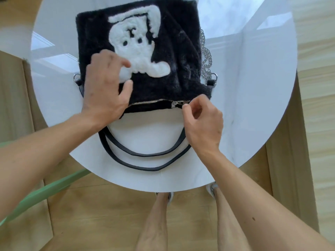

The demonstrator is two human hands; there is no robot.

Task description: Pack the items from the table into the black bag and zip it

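Observation:
A fuzzy black bag (177, 51) with a white plush figure on its front lies flat on the round white table (253, 87). Its mouth faces me, edged by a silver zipper (150, 102). My left hand (107, 87) lies spread on the bag's near left corner, pressing it down. My right hand (203, 122) pinches the zipper pull (178, 104) near the right end of the mouth. The teeth to the left of the pull are parted. No loose items show on the table.
Two black handles (145, 158) loop from the bag toward the table's near edge. A silver chain strap (205, 57) lies along the bag's right side. A green chair part (45, 191) sits low left. My legs stand below the table on the wooden floor.

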